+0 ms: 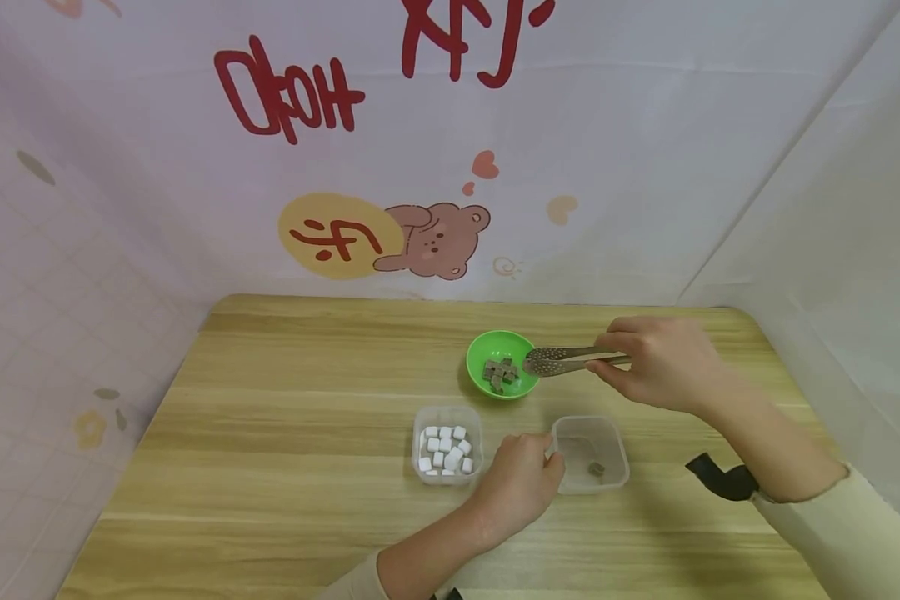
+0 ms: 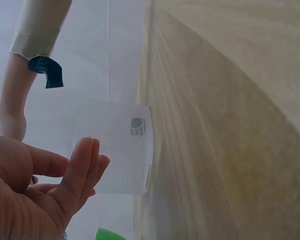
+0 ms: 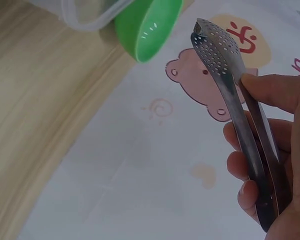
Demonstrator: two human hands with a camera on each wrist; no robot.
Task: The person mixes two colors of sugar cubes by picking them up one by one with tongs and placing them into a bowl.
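My right hand [image 1: 656, 360]'s gripping tongs [image 1: 546, 367] at the far bowl [image 1: 498, 343], maybe delivering a cube [image 3: 199, 30]; my left hand [image 1: 519, 473]'s pinching the right tub [image 1: 596, 427]; loosening's needed next.

Both arms are reaching forward. Right forearm [image 1: 757, 429] is slanting in from the lower right; right hand [image 1: 656, 367] is lying farther out than the left, back upward, and is gripping. Its thumb [image 3: 272, 90] is pressing from one side, its fingers [image 3: 235, 165] bending round opposite, three fingertips showing.

Left forearm [image 1: 435, 546] is slanting up from bottom centre, sitting lower in the head view. Left hand [image 1: 517, 479] is pinching: left thumb [image 2: 50, 162] is pointing toward the index finger [image 2: 80, 157], the other fingers stacking closely behind it.
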